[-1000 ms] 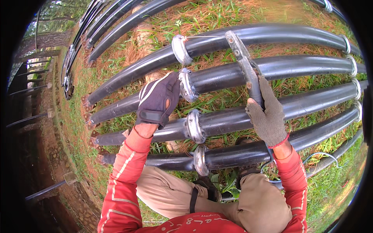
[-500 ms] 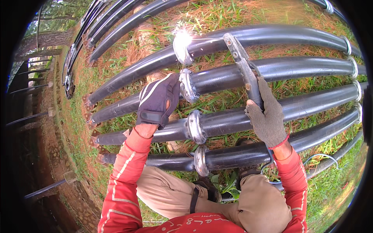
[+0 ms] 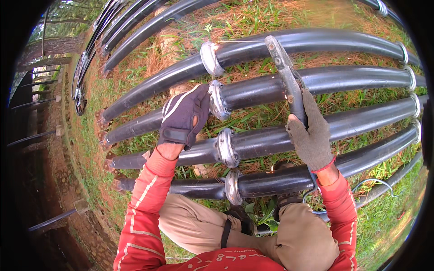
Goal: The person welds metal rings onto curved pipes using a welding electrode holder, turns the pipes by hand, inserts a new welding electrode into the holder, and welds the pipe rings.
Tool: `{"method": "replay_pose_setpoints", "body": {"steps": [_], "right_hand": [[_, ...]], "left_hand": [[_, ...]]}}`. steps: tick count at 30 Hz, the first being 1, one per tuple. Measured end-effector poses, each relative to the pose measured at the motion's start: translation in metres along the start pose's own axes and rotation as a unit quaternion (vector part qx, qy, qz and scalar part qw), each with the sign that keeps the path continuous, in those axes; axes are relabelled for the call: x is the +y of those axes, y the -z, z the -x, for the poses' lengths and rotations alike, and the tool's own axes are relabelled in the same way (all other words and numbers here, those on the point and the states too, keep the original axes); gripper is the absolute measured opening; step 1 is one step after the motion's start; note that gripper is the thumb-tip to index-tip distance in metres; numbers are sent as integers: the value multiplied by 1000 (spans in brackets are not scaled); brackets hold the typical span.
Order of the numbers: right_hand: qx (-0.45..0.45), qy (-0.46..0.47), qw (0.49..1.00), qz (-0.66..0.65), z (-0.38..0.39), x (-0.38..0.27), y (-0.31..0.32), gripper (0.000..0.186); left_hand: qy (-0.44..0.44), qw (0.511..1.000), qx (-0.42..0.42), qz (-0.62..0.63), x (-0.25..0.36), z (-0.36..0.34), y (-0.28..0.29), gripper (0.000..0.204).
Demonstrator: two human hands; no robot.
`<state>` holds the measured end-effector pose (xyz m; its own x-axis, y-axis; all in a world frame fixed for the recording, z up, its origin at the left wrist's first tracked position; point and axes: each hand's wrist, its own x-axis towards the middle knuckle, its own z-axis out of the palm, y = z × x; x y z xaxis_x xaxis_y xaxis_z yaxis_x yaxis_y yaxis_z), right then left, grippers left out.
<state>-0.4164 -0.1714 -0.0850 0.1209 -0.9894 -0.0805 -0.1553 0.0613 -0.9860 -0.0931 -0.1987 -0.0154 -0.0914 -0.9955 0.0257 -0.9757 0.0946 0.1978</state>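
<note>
Right hand closed round a welding electrode holder, electrode tip at the steel collar of the farthest pipe in the row.

From my end I see the gloved right hand (image 3: pixel 311 140) wrapped on the electrode holder (image 3: pixel 285 70), thumb along its side; the thin electrode (image 3: pixel 244 42) runs left to the collar (image 3: pixel 211 58), a tiny orange glow beside it, contact unclear to me. The black-gloved left hand (image 3: pixel 183 117) is curled beside the second pipe's collar (image 3: pixel 219 100); I cannot tell whether its fingers grip anything. The black pipes (image 3: pixel 316 40) lie over the grass (image 3: pixel 253 18), flanged ends toward its left edge. White lettering crosses the red shirt (image 3: pixel 239 261); a pipe-end mark is too small to read.
</note>
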Motion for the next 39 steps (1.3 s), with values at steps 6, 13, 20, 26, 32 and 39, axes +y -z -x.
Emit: {"method": "replay_pose_setpoints", "body": {"steps": [6,13,20,26,32,39], "right_hand": [[-1,37,997,62,-1,19,1,67],[9,42,997,64,-1,14,-8,70],[-25,-20,999,12,-3,-12,0,65],[-40,14,987,153,-11,0,-6,81],[-60,-21,986,155,-5,5,7,83],[-17,-43,993,105,-2,-11,13,78]], "left_hand": [[3,1000,0,-1,-2,-4,-5,27],[4,1000,-9,-12,-12,3,-5,28],[-54,998,17,13,-18,0,-11,34],[100,982,-99,125,-45,-5,-30,50],[137,947,-134,258,-108,3,-63,59],[126,899,-72,414,-113,1,-56,61]]}}
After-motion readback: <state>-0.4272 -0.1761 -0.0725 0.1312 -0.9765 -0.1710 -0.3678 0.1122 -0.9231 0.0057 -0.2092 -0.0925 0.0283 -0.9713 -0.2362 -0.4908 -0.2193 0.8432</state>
